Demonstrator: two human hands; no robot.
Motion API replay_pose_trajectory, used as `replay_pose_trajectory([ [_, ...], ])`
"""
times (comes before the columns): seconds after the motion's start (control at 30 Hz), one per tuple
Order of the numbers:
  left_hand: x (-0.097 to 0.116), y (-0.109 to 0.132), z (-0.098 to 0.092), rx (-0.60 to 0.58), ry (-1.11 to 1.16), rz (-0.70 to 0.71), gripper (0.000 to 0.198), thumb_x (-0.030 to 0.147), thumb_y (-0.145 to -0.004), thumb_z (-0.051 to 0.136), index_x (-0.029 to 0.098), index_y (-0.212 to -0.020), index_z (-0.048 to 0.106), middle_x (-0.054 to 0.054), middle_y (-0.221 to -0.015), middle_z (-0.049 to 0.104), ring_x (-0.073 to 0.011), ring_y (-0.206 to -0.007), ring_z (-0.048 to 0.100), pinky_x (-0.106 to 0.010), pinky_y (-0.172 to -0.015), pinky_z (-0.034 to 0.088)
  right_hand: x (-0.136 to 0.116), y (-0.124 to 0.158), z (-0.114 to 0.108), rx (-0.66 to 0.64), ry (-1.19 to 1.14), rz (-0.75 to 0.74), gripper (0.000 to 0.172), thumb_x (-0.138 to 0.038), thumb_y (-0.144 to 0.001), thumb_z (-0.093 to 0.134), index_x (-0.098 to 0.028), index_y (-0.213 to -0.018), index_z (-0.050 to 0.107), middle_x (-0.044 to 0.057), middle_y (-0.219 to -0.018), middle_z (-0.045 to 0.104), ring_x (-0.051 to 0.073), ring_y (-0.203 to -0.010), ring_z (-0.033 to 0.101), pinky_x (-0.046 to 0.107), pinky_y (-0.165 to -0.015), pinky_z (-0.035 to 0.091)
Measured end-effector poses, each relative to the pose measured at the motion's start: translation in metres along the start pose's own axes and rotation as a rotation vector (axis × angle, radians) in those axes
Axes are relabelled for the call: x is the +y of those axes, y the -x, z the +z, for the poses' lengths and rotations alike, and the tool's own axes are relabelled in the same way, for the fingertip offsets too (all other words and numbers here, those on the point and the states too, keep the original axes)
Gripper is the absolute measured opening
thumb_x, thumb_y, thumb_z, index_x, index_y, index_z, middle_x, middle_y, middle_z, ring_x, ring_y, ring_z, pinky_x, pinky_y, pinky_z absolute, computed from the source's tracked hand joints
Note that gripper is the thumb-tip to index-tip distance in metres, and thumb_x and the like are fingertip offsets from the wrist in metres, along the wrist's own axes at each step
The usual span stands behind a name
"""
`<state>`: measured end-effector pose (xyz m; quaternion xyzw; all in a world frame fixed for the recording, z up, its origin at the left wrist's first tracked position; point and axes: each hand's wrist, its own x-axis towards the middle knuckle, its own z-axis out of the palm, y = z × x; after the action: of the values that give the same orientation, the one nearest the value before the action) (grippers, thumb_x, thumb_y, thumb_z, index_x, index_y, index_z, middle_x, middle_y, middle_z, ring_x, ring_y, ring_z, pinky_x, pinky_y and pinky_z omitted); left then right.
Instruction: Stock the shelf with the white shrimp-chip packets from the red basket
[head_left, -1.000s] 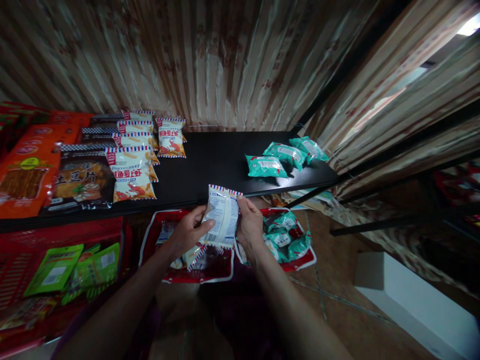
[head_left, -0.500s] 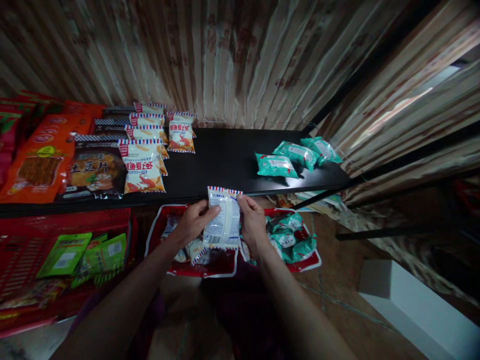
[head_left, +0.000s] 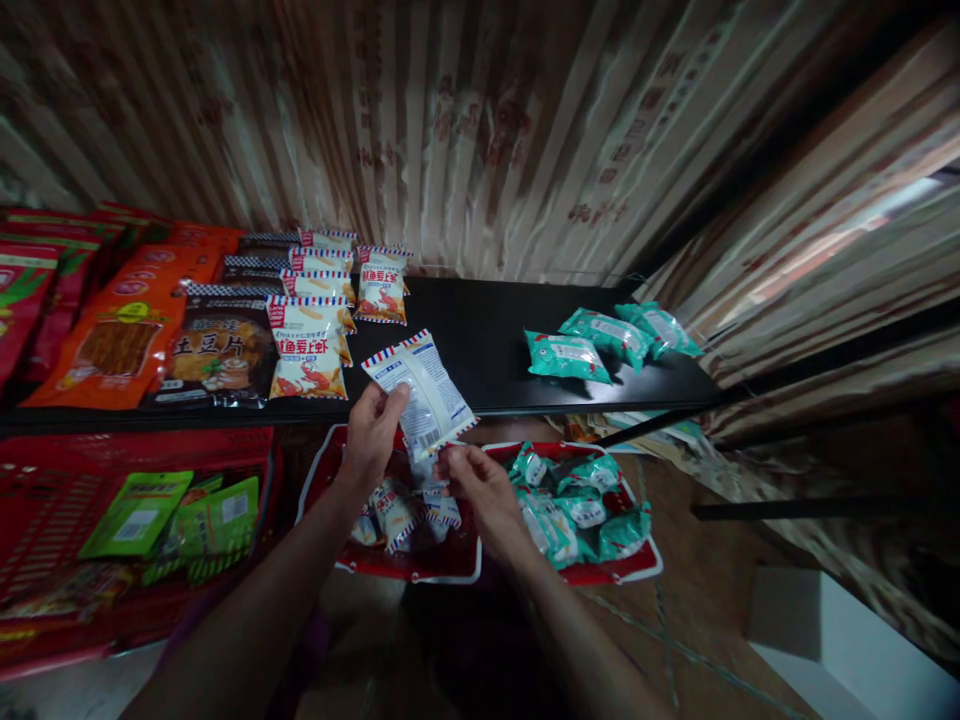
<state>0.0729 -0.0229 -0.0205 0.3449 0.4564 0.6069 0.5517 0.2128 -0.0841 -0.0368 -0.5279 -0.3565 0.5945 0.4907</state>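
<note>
My left hand (head_left: 375, 425) grips a white snack bag (head_left: 429, 392) by its left side, thumb on top. The bag has red-and-blue striped ends, its printed back faces up, and it tilts over the shelf's front edge. Just below its lower end, my right hand (head_left: 480, 485) is closed, fingertips pinching the upper edge of a second striped bag (head_left: 426, 478), which is partly hidden under the first. Beneath both hands, similar bags (head_left: 394, 515) lie in a red basket (head_left: 442, 570). On the shelf, matching bags (head_left: 307, 350) stand in a row, fronts showing.
The black shelf (head_left: 465, 320) also bears dark potato-slice bags (head_left: 217, 350), orange bags (head_left: 124, 335) and several teal packets (head_left: 566, 357). Below right, a red basket (head_left: 622, 572) holds more teal packets. Green pouches (head_left: 135, 515) lie in a red crate (head_left: 45, 480). A white box (head_left: 840, 640) sits on the floor.
The held bag has turned and shifted up-left in my left hand. My right hand has left its right edge and moved down to the second bag. The view has shifted slightly.
</note>
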Motion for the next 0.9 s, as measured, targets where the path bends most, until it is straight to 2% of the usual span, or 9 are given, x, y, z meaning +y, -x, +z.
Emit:
replay_pose_trajectory([
  [0.07, -0.001, 0.002, 0.0, -0.023, -0.017, -0.007, 0.037, 0.045, -0.075, 0.065, 0.015, -0.097, 0.061, -0.003, -0.08, 0.069, -0.0143, -0.067, 0.061, -0.025, -0.062, 0.047, 0.003, 0.002, 0.014, -0.034, -0.071, 0.074, 0.037, -0.052, -0.065, 0.074, -0.018, -0.075, 0.063, 0.001, -0.072, 0.067, 0.015, -0.069, 0.063, 0.023, -0.056, 0.048],
  [0.2, 0.001, 0.004, 0.001, -0.067, -0.046, -0.026, 0.038, 0.043, -0.076, 0.064, 0.015, -0.1, 0.06, -0.002, -0.08, 0.068, -0.0144, -0.067, 0.061, -0.024, -0.061, 0.046, 0.011, 0.0, 0.028, 0.003, -0.12, 0.124, 0.038, -0.049, -0.059, 0.079, -0.016, -0.072, 0.064, 0.002, -0.067, 0.068, 0.013, -0.063, 0.064, 0.021, -0.054, 0.047],
  [0.47, 0.003, 0.001, -0.003, 0.023, -0.105, -0.018, 0.032, 0.042, -0.075, 0.062, 0.014, -0.09, 0.063, 0.0, -0.073, 0.063, -0.0113, -0.062, 0.054, -0.021, -0.056, 0.042, 0.011, 0.003, 0.024, -0.058, -0.172, 0.13, 0.032, -0.043, -0.06, 0.08, -0.016, -0.072, 0.067, 0.0, -0.062, 0.069, 0.009, -0.055, 0.06, 0.021, -0.057, 0.047],
  [0.73, -0.004, 0.0, -0.01, -0.004, -0.097, -0.028, 0.032, 0.044, -0.077, 0.06, 0.016, -0.091, 0.061, 0.002, -0.069, 0.061, -0.0111, -0.059, 0.054, -0.022, -0.056, 0.043, 0.013, 0.0, 0.025, -0.055, -0.089, 0.062, 0.035, -0.048, -0.062, 0.077, -0.017, -0.075, 0.066, 0.0, -0.063, 0.068, 0.01, -0.054, 0.057, 0.024, -0.057, 0.045],
  [0.9, 0.003, 0.0, -0.009, 0.011, -0.067, -0.094, 0.032, 0.042, -0.074, 0.062, 0.016, -0.093, 0.06, 0.003, -0.068, 0.061, -0.0111, -0.061, 0.056, -0.022, -0.058, 0.044, 0.01, 0.001, 0.025, -0.059, -0.054, 0.006, 0.037, -0.051, -0.062, 0.075, -0.018, -0.074, 0.064, -0.001, -0.064, 0.065, 0.013, -0.059, 0.059, 0.026, -0.059, 0.046],
])
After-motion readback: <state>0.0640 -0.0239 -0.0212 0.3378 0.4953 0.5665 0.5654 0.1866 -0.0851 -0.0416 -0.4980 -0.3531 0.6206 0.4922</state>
